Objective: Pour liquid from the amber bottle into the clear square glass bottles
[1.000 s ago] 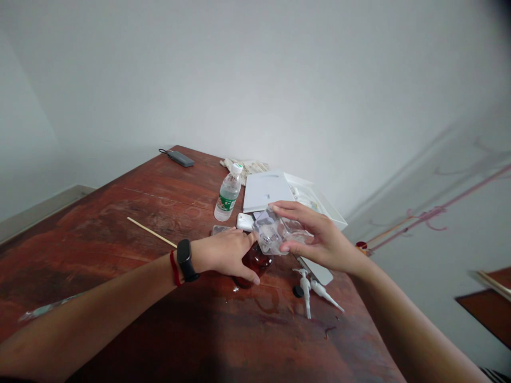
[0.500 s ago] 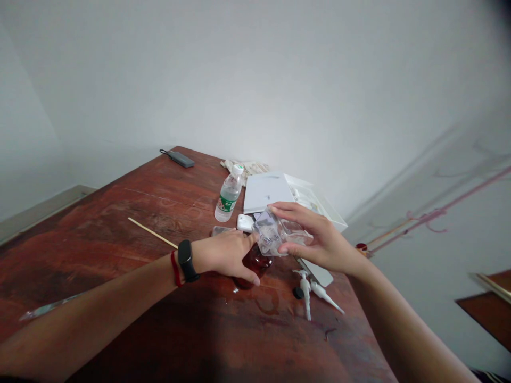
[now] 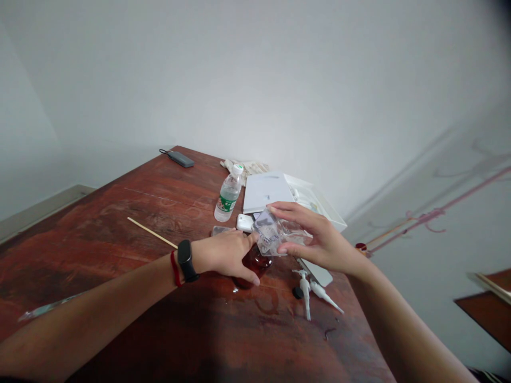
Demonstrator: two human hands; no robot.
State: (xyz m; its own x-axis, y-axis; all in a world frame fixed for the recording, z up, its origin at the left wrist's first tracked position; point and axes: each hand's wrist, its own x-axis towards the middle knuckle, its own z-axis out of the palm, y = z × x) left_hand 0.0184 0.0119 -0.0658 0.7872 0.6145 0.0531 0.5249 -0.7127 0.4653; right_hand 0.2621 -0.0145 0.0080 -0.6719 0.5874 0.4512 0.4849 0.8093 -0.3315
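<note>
My right hand (image 3: 313,231) grips a clear plastic bottle (image 3: 268,233) between thumb and fingers. The bottle lies tipped on its side, its square base towards the left and its other end inside my hand. Below it, my left hand (image 3: 231,254) reaches around a dark reddish-brown see-through container (image 3: 259,261), thumb on the near side; most of that container is hidden. The tip of my left index finger is close to the clear bottle, and whether they touch I cannot tell. Two white pump heads (image 3: 306,295) and a black cap (image 3: 297,292) lie to the right.
A water bottle with a green label (image 3: 227,197) stands behind my hands, with a white earphone case (image 3: 245,223) nearby. Further back are a white box (image 3: 267,192) and an open white tray (image 3: 319,199). A wooden stick (image 3: 151,232) lies left. Wet patches mark the tabletop (image 3: 247,330).
</note>
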